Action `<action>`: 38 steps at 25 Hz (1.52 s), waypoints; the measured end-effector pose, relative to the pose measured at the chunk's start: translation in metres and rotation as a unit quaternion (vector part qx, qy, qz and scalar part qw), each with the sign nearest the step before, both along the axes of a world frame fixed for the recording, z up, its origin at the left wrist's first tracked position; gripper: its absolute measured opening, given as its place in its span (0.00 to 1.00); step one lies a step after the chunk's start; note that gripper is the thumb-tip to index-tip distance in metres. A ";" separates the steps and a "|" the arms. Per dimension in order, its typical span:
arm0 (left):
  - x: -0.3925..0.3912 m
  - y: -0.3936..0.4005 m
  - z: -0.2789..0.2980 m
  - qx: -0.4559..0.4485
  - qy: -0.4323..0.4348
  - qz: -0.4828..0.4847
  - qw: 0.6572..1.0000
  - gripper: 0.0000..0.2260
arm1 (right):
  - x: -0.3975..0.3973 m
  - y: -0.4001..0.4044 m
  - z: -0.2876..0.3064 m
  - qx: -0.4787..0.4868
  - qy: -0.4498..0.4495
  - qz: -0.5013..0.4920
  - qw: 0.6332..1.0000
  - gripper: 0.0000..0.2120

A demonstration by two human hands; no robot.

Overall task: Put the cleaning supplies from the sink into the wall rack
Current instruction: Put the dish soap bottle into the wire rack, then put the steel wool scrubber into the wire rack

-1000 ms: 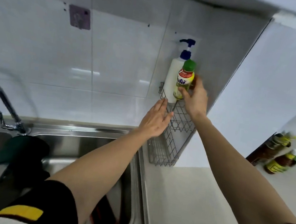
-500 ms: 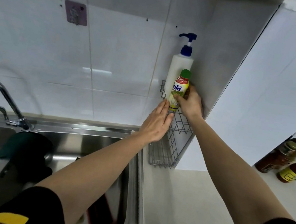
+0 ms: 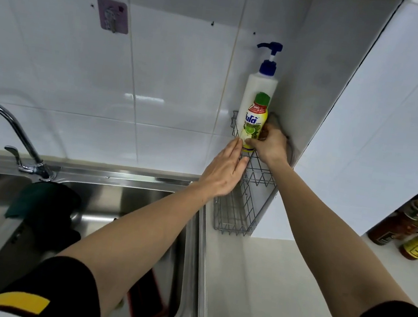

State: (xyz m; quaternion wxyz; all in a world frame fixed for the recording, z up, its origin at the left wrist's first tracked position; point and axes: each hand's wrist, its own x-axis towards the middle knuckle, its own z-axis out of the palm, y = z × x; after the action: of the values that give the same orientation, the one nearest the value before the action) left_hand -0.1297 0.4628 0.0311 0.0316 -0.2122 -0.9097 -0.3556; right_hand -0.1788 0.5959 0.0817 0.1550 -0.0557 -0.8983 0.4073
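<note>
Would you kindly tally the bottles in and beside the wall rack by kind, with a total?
White pump bottle in the wire wall rack: 1
Green-capped dish soap bottle, held by the right hand: 1
Sauce bottles on the counter at right: at least 3
Total: at least 5

My right hand holds the small bottle in the top tier of the wall rack, just in front of the pump bottle that stands there against the wall corner, while my left hand lies flat against the rack's left side, fingertips beside the small bottle's base. The sink lies below and left of the rack (faucet at its far left rim), with a cloth draped over its divider. Sauce bottles stand on the counter far right.
</note>
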 end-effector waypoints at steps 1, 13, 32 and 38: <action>0.000 0.000 0.000 0.000 -0.002 0.001 1.000 0.27 | -0.001 0.000 -0.001 0.002 -0.001 -0.004 1.000 0.22; 0.005 0.000 0.003 -0.018 -0.004 0.010 1.000 0.27 | 0.005 -0.001 0.002 -0.002 0.002 -0.018 1.000 0.24; 0.056 -0.195 -0.043 -0.064 0.024 0.144 0.987 0.24 | 0.107 -0.101 -0.048 -0.030 0.262 0.129 0.956 0.12; 0.101 -0.301 -0.121 -0.180 -0.002 0.205 0.962 0.25 | 0.106 -0.168 -0.173 0.104 0.073 0.203 0.971 0.12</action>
State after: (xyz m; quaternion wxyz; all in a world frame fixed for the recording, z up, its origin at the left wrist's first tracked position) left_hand -0.0292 0.1617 -0.0896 0.0633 -0.0223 -0.9828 -0.1720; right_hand -0.0730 0.4281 -0.0912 0.1393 0.1747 -0.9145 0.3374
